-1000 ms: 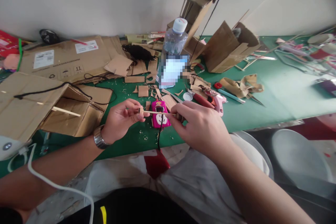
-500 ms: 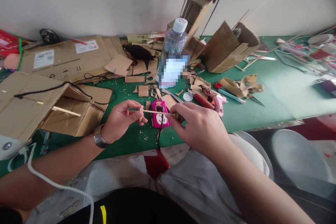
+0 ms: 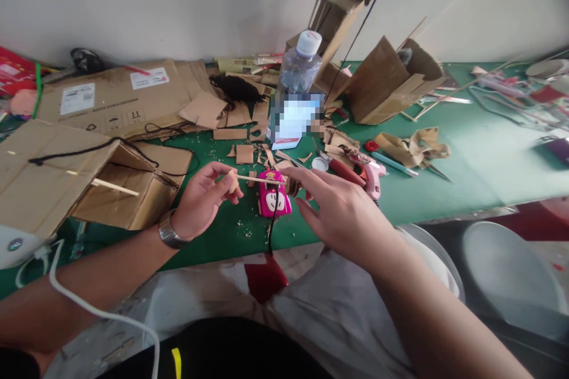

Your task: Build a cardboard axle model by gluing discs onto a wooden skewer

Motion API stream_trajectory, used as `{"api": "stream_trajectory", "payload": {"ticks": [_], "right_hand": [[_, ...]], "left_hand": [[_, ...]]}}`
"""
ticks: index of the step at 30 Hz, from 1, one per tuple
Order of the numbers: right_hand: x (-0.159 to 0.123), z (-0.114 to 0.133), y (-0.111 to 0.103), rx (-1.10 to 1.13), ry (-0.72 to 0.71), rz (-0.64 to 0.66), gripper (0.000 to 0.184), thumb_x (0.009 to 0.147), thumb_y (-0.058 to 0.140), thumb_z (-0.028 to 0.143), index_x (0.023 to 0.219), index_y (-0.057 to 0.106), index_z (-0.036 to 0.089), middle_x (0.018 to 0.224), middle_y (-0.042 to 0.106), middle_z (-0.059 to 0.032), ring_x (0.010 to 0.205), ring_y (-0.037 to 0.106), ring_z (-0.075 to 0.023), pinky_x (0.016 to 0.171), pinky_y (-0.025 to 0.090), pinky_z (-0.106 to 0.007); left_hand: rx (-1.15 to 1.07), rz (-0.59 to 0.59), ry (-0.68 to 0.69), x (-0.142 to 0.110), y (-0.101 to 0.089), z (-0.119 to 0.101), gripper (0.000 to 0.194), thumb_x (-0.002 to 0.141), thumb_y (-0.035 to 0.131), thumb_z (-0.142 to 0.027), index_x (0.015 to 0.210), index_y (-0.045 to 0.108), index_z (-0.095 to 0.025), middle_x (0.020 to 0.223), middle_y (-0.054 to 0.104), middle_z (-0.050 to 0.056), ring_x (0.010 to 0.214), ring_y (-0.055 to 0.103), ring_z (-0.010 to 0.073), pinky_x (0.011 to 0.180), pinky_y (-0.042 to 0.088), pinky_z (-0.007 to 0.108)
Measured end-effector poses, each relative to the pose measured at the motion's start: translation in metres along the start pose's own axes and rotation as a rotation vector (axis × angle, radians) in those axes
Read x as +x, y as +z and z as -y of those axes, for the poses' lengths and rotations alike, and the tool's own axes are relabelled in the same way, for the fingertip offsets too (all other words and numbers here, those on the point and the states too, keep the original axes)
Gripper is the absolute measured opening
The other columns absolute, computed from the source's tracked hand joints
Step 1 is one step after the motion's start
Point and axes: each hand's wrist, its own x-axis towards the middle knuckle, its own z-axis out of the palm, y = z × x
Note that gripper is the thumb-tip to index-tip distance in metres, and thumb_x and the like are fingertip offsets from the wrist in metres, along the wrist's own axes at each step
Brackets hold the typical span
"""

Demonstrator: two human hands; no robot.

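My left hand (image 3: pixel 211 195) pinches a small piece of cardboard (image 3: pixel 233 182) on the end of a thin wooden stick (image 3: pixel 260 180). The stick runs level to the right, above a pink power socket (image 3: pixel 280 211) with a black cord. At its other end sits a small brown cardboard piece (image 3: pixel 293 187), partly covered by fingers. My right hand (image 3: pixel 335 204) is at that end, its thumb dropped away from the forefinger and the fingers apart; the forefinger lies over the brown piece, and I cannot tell if it touches.
Cardboard scraps (image 3: pixel 244 154), a hot glue gun (image 3: pixel 371 174) and a blue pen (image 3: pixel 393 164) lie on the green table (image 3: pixel 480 172). A plastic bottle (image 3: pixel 300 68) stands behind a blurred screen. Cardboard boxes (image 3: pixel 382 89) stand at the back; a cardboard structure (image 3: pixel 57 172) is at left.
My right thumb and forefinger have parted, showing more of the brown piece on the stick. My left hand has shifted slightly left and up, still pinching its end.
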Motion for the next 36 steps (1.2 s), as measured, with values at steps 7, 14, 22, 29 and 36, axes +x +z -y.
{"api": "stream_trajectory", "payload": {"ticks": [7,14,22,29,36], "right_hand": [[0.004,-0.027,-0.005,0.141,0.04,-0.064,0.045,0.101,0.058,0.008,0.141,0.071,0.024,0.113,0.089,-0.007,0.098,0.085,-0.0265,0.084,0.065,-0.038],[0.008,-0.044,-0.008,0.297,0.105,-0.057,0.007,0.091,0.072,0.018,0.095,0.074,0.024,0.088,0.081,-0.0034,0.077,0.077,-0.0211,0.073,0.062,-0.036],[0.01,-0.045,-0.007,0.382,0.287,-0.024,0.013,0.09,0.079,0.037,0.1,0.079,0.027,0.094,0.083,-0.004,0.08,0.077,-0.0234,0.077,0.064,-0.039],[0.01,-0.043,-0.008,0.368,0.26,-0.03,0.014,0.096,0.077,0.041,0.101,0.08,0.028,0.092,0.083,-0.0044,0.078,0.077,-0.0231,0.073,0.063,-0.039],[0.011,-0.044,-0.007,0.391,0.237,-0.044,0.014,0.096,0.076,0.04,0.1,0.08,0.027,0.091,0.083,-0.0039,0.078,0.076,-0.022,0.074,0.063,-0.038]], "left_hand": [[0.108,-0.047,0.022,0.004,-0.002,0.001,0.046,0.077,0.103,-0.048,0.097,0.078,-0.016,0.092,0.079,0.004,0.071,0.074,0.0123,0.062,0.061,0.022],[0.123,-0.047,-0.016,0.005,-0.001,0.0,0.052,0.07,0.104,-0.057,0.09,0.078,-0.017,0.074,0.073,0.0,0.06,0.066,0.0098,0.055,0.056,0.021],[0.049,-0.035,0.016,0.007,-0.001,-0.001,0.048,0.071,0.105,-0.054,0.087,0.079,-0.017,0.071,0.071,0.0,0.062,0.064,0.0092,0.056,0.053,0.02],[0.038,-0.041,0.034,0.007,-0.002,0.0,0.046,0.072,0.105,-0.05,0.087,0.078,-0.017,0.074,0.073,0.001,0.063,0.063,0.0097,0.056,0.052,0.021],[0.049,-0.053,0.02,0.007,-0.001,0.0,0.048,0.07,0.106,-0.052,0.087,0.077,-0.017,0.076,0.074,0.001,0.063,0.062,0.0093,0.056,0.052,0.021]]}}
